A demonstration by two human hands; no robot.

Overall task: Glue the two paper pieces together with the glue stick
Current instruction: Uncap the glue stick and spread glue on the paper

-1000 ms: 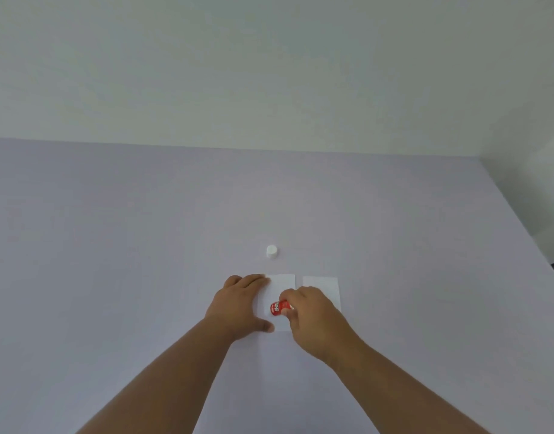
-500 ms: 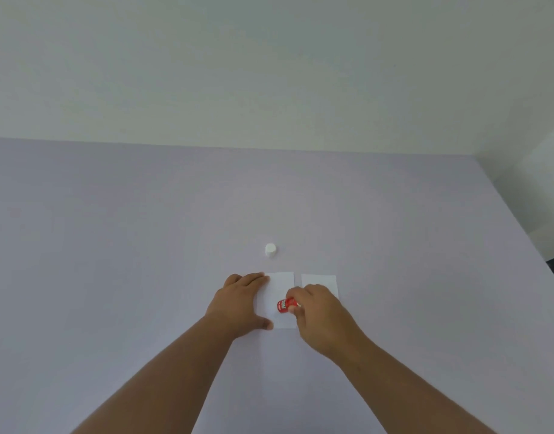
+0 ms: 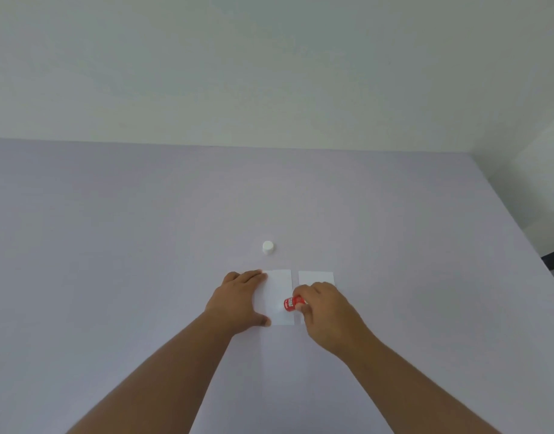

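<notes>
1. On the table (image 3: 112,245), near its front middle, two white papers lie side by side with a narrow gap between them.
2. Left paper (image 3: 280,289): flat, its left part covered by the left hand (image 3: 238,300).
3. Left hand: palm down, fingers spread fairly wide and flat, thumb (image 3: 263,321) out along the near edge of the paper. It pins the paper and grips nothing.
4. Right paper (image 3: 316,277): flat, only its far part shows; the right hand (image 3: 327,314) hides the rest.
5. Right hand: fingers curled tight round the glue stick (image 3: 292,303), which lies low and tilted, pointing left.
6. Glue stick: red body with white print, its left end over the right part of the left paper. Can't tell if the tip touches the paper; the tip itself is too small to make out.
7. Cap (image 3: 268,247): small, white, standing on the table beyond the left paper, well apart from both hands.
8. Both forearms come in from the bottom edge, bare.
9. Wall (image 3: 269,73): plain, pale, behind the table.
</notes>
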